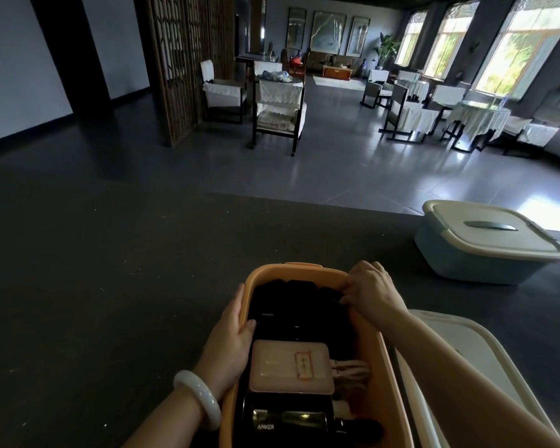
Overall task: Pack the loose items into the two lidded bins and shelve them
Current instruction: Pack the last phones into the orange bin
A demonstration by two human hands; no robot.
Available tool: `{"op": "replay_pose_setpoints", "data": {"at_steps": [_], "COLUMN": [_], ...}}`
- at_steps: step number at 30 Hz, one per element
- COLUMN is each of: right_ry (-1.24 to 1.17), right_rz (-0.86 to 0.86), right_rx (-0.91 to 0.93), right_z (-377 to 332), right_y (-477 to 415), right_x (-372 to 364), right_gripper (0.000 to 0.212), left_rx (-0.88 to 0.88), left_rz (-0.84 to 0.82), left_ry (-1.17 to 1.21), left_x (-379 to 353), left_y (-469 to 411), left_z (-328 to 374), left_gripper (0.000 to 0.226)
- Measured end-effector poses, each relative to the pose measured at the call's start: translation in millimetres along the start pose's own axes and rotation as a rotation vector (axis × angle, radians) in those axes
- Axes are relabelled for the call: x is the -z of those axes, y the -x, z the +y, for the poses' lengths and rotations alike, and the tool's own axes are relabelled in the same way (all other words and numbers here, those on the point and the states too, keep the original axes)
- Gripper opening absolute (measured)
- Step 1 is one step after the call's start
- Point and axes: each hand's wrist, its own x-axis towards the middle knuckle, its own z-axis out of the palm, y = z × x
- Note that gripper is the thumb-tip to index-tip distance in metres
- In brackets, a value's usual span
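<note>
An open orange bin [274, 273] sits on the dark mat right in front of me. It holds several black Anker devices [282, 312], a pink flat power bank [291, 367] and some cables. My left hand [232, 334] grips the bin's left rim, thumb inside. My right hand [370, 291] curls over the far right rim. A cream lid [466, 360] lies on the floor just right of the orange bin. A pale blue bin [485, 244] with its cream lid on stands further off at the right.
The dark mat [110, 286] spreads to the left and ahead. Beyond it lies a tiled floor with chairs [278, 105], covered tables [479, 121] and a wooden lattice screen [188, 59].
</note>
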Motion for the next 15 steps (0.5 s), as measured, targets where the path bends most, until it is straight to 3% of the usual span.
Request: {"op": "replay_pose_setpoints", "data": {"at_steps": [8,15], "right_ry": [-0.149,-0.357], "right_rz": [-0.166,-0.191], "right_rx": [-0.047,-0.076], "right_z": [-6.6,-3.2], "right_y": [-2.9,-3.0], "right_x": [5.1,5.2], "right_gripper": [0.03,0.032], "left_rx": [-0.006,-0.009], "left_rz": [0.008,0.013], "left_ry": [-0.017,-0.039], "left_x": [-0.4,-0.9], "left_y": [0.3,-1.1], "left_z": [2.7,-1.1], "left_gripper": [0.065,0.065]}}
